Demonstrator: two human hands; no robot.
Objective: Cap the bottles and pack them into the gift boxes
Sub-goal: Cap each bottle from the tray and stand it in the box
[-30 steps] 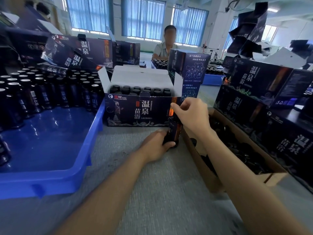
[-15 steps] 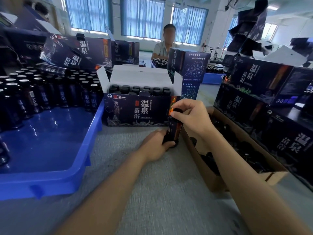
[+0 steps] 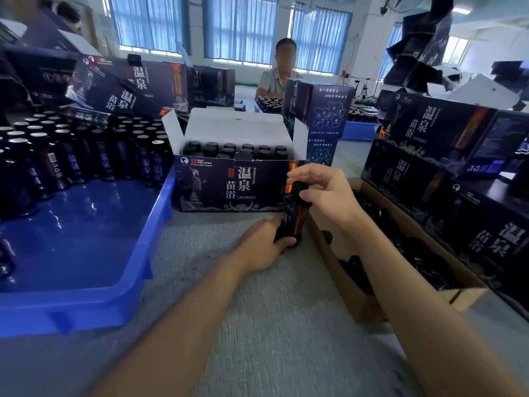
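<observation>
A dark bottle [image 3: 294, 217] with an orange stripe on its label stands upright on the grey counter [image 3: 243, 325], just in front of the right corner of the open gift box [image 3: 229, 187]. The left hand [image 3: 263, 247] grips the bottle's lower body, fingers wrapped round near the base. The right hand [image 3: 326, 196] comes in from above and pinches the black cap [image 3: 296, 188] sitting on the bottle's neck between thumb and fingertips. The open gift box, flaps raised, holds rows of capped bottles [image 3: 229, 149] standing inside. To the left, a blue tray [image 3: 154, 224] carries many upright bottles [image 3: 71, 156] crowded at its far end. To the right, touching the counter's edge area beside the right forearm, a brown cardboard box [image 3: 357, 302] holds loose black caps [image 3: 415, 253]. Closed gift boxes [image 3: 458, 196] are stacked further right, and another gift box [image 3: 320, 116] stands on end behind. A person [image 3: 282, 70] sits at the far side.
</observation>
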